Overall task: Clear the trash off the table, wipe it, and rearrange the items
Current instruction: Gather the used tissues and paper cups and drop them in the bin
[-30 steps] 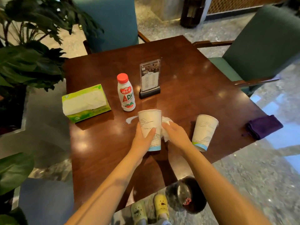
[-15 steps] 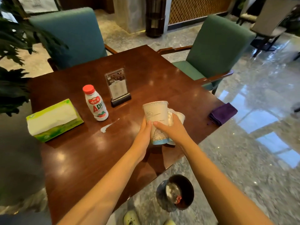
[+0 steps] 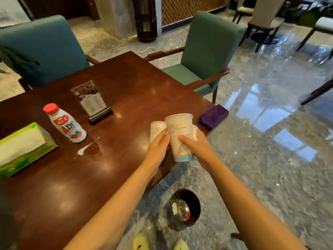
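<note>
Two paper cups, both off the table surface, at the table's 4 o'clock corner. Front cup (image 3: pixel 181 137): white, tapered, thin blue line drawing, pale blue band at base, upright. Right hand (image 3: pixel 195 147) wraps its side, thumb across the front, fingers behind; crumpled white tissue (image 3: pixel 195 132) pinched between those fingers and the cup wall, mostly hidden. Second cup (image 3: pixel 157 130) sits just at 9 o'clock of the first, touching it; left hand (image 3: pixel 158 150) curls around its lower half, so its base is not visible.

Change since half a second back: the second cup was tucked behind the first, on its right; now it shows on its left, in the left hand. Both cups are carried further toward the table edge, over the corner.

Table (image 3: pixel 126 83): dark reddish wood, glossy, square-cornered. White spill streak (image 3: pixel 87 147) with a clear wet patch beside it, at 9 o'clock of the hands. Beyond it a white plastic bottle (image 3: pixel 65 124), red cap, leaning in the wide-angle view. Green tissue box (image 3: pixel 23 150) at far 9 o'clock, cut by the frame. Clear acrylic sign stand (image 3: pixel 92 101) on a black base at 11 o'clock; print unreadable. Folded purple cloth (image 3: pixel 213 116) at 2 o'clock, overhanging the table edge.

Below, at 6 o'clock on the stone floor: dark round bin (image 3: pixel 183 209), contents blurred.
</note>
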`<state>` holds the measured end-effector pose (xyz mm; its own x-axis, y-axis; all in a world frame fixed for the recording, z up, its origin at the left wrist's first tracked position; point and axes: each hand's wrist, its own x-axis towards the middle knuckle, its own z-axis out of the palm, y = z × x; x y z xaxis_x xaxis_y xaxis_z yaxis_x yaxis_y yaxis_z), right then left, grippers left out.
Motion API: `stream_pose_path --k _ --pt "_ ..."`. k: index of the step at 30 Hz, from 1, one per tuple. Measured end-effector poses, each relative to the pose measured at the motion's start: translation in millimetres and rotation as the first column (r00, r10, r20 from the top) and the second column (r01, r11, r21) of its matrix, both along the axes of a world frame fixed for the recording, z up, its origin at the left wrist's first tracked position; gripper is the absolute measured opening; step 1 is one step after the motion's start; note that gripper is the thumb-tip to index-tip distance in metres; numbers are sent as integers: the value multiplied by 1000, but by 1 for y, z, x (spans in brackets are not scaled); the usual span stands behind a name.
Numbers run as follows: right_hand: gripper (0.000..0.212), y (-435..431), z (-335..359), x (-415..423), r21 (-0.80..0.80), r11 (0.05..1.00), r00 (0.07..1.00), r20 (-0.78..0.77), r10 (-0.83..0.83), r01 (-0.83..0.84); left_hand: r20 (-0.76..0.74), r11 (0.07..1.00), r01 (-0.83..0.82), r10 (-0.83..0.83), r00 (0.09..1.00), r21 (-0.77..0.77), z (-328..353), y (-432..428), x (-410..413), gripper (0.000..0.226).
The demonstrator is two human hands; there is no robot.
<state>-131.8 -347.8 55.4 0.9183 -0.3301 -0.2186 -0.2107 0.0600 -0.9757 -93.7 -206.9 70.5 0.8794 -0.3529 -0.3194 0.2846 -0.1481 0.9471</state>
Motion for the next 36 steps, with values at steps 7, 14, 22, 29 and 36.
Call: stream_pose_path --k 7,14,22,29,36 --pt "56 -30 -23 -30 121 987 994 -41 -102 106 303 829 -172 3 953 532 -39 -1 33 56" --pt "52 -49 -48 -57 153 962 970 -125 -209 227 127 758 -62 -28 991 649 -83 -11 65 71" --pt "43 -51 -76 -84 194 916 929 -197 -313 350 130 890 26 -95 987 456 -70 -40 29 50" --pt "46 -62 -117 -126 223 838 849 -319 -420 499 -2 903 302 -316 949 306 -89 -56 -52 40" --pt "41 -57 -167 -164 220 783 779 -428 -458 582 -222 870 390 -334 916 301 -154 -64 -98 55"
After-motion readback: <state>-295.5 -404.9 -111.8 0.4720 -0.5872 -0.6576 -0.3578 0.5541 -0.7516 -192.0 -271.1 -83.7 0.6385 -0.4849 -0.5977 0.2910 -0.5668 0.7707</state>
